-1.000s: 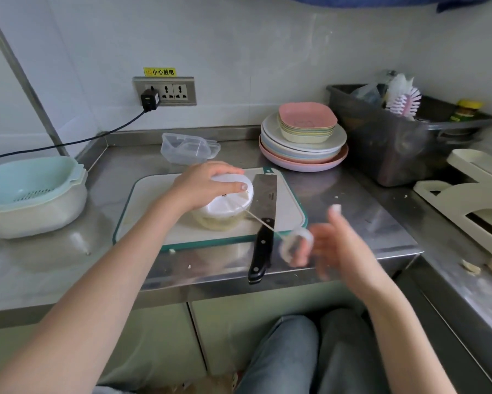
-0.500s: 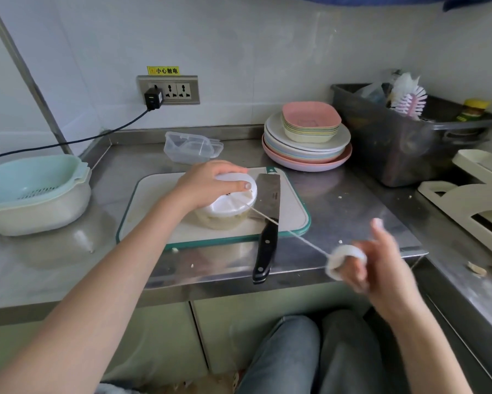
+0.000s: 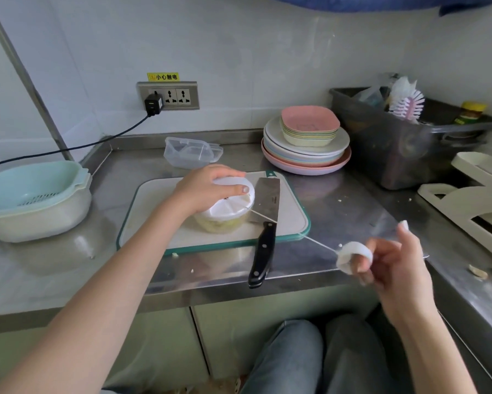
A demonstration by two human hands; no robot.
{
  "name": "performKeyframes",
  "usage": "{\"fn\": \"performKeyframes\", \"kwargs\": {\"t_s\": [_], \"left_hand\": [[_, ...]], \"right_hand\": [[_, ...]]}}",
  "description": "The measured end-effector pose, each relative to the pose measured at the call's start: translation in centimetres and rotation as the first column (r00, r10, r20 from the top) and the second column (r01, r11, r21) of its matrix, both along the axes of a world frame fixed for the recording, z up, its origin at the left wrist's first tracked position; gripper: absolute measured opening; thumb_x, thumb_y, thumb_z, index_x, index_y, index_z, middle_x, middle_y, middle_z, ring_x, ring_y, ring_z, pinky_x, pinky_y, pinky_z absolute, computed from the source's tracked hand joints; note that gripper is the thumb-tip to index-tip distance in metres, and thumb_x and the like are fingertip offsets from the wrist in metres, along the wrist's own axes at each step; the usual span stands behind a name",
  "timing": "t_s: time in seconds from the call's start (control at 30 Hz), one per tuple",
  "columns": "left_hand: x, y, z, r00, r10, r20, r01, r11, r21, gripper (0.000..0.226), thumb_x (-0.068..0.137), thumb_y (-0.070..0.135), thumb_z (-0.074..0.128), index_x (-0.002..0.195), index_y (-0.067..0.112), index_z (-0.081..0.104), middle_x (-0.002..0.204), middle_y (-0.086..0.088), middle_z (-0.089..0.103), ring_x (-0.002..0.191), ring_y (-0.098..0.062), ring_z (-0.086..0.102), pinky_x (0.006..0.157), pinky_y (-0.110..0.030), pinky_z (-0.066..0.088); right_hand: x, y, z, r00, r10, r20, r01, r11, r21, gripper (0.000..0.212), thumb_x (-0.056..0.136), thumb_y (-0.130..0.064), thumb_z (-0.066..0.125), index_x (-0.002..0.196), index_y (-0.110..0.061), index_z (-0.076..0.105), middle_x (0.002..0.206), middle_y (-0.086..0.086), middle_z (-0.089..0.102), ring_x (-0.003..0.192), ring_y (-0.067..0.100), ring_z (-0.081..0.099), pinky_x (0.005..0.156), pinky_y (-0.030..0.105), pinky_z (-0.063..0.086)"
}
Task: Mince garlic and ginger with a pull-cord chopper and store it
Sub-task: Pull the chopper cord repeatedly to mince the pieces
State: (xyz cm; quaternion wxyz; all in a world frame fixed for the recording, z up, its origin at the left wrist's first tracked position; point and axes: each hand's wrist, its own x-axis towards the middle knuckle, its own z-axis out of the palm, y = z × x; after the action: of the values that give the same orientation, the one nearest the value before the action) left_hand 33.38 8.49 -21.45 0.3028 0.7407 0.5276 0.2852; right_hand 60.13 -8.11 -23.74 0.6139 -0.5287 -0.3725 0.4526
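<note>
The chopper (image 3: 223, 207) stands on the cutting board (image 3: 290, 220) at the middle of the desk (image 3: 338, 200) — a knife (image 3: 264, 223) lies just right of it, handle over the board's front edge. Behind the board sits a container (image 3: 192, 152); right of that, stacked plates (image 3: 306, 155). A colander bowl (image 3: 34, 200) sits far left — a bin (image 3: 404, 143) far right.

The left hand (image 3: 208, 186) was laid palm-down over the chopper lid (image 3: 233, 199), with the fingers curled round its far rim and the thumb stretched along its near side, nail up. The left forearm was extended from the lower left corner toward the middle. The right hand (image 3: 392, 263) was held out over the counter's front edge, well apart from the left, and the pull ring (image 3: 350, 255) was hooked by its curled fingers. The little finger was raised. The right forearm was angled in from the lower right.
</note>
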Motion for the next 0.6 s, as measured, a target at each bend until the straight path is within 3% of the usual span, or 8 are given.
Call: {"fn": "performKeyframes", "kwargs": {"t_s": [0.07,0.13,0.2,0.3,0.4,0.47,0.53,0.6], "left_hand": [[0.1,0.0,0.1,1.000,0.016,-0.005,-0.016,1.000,-0.002,0.053,0.049,0.077,0.066,0.099,0.058,0.066,0.120,0.032,0.057,0.097,0.008,0.062,0.101,-0.035,0.046],[0.1,0.0,0.1,1.000,0.010,0.000,-0.010,1.000,0.000,0.052,0.049,0.076,0.066,0.097,0.058,0.066,0.120,0.031,0.058,0.101,0.007,0.060,0.102,-0.034,0.046],[0.0,-0.1,0.1,1.000,0.003,0.020,-0.003,1.000,-0.006,0.053,0.049,0.073,0.067,0.099,0.056,0.066,0.121,0.030,0.058,0.099,0.008,0.061,0.102,-0.033,0.046],[-0.1,-0.2,0.0,0.999,-0.020,0.026,0.020,1.000,-0.016,0.058,0.049,0.073,0.068,0.103,0.053,0.067,0.120,0.031,0.058,0.096,0.005,0.063,0.101,-0.034,0.047],[0.0,-0.1,0.3,1.000,-0.017,0.000,0.017,1.000,-0.014,0.056,0.050,0.075,0.066,0.102,0.055,0.066,0.120,0.031,0.057,0.096,0.005,0.063,0.104,-0.035,0.044],[0.0,0.1,0.3,1.000,-0.017,-0.011,0.017,1.000,-0.021,0.052,0.050,0.076,0.065,0.098,0.058,0.064,0.120,0.031,0.057,0.096,0.005,0.062,0.104,-0.035,0.043],[0.0,0.2,0.1,1.000,-0.019,-0.012,0.018,1.000,-0.014,0.048,0.050,0.076,0.065,0.095,0.060,0.064,0.119,0.031,0.058,0.100,0.006,0.060,0.104,-0.035,0.044],[0.0,0.4,0.1,1.000,-0.014,-0.008,0.014,1.000,0.003,0.046,0.050,0.076,0.067,0.094,0.062,0.064,0.119,0.031,0.058,0.108,0.005,0.057,0.104,-0.036,0.044]], "right_hand": [[-2.2,0.9,0.8,0.980,0.195,0.029,-0.195,0.981,0.007,0.068,0.092,-0.059,0.023,0.060,-0.011,0.060,0.057,0.005,0.065,0.050,0.016,0.053,0.046,0.026,0.025],[-5.8,2.0,1.2,0.887,0.432,0.165,-0.439,0.898,0.009,0.061,0.088,-0.063,0.028,0.084,-0.016,0.067,0.085,0.000,0.073,0.081,0.017,0.068,0.050,0.029,0.044],[-7.8,2.1,1.2,0.830,0.492,0.263,-0.516,0.856,0.029,0.057,0.088,-0.058,0.026,0.086,-0.022,0.070,0.087,0.000,0.072,0.089,0.020,0.068,0.056,0.027,0.050],[-5.0,0.5,2.2,0.981,0.176,0.077,-0.178,0.984,0.020,0.060,0.093,-0.056,0.035,0.053,-0.017,0.057,0.048,0.003,0.054,0.042,0.014,0.053,0.041,0.021,0.030],[-1.2,-0.6,2.2,0.992,-0.106,-0.072,0.109,0.993,0.042,0.066,0.096,-0.050,0.027,0.044,-0.014,0.047,0.038,0.003,0.044,0.035,0.012,0.032,0.050,0.031,0.016],[-2.3,0.3,2.7,0.999,0.020,0.031,-0.021,0.999,0.036,0.067,0.100,-0.041,0.023,0.046,-0.016,0.053,0.047,0.005,0.055,0.043,0.014,0.043,0.049,0.029,0.022],[-5.5,1.5,2.8,0.918,0.317,0.239,-0.319,0.947,-0.032,0.054,0.103,-0.017,0.025,0.066,-0.018,0.064,0.075,0.010,0.070,0.064,0.013,0.063,0.048,0.028,0.038],[-8.2,2.5,1.8,0.813,0.470,0.343,-0.480,0.875,-0.062,0.040,0.104,-0.026,0.031,0.093,-0.020,0.069,0.100,0.005,0.072,0.088,0.013,0.069,0.056,0.030,0.052]]}}
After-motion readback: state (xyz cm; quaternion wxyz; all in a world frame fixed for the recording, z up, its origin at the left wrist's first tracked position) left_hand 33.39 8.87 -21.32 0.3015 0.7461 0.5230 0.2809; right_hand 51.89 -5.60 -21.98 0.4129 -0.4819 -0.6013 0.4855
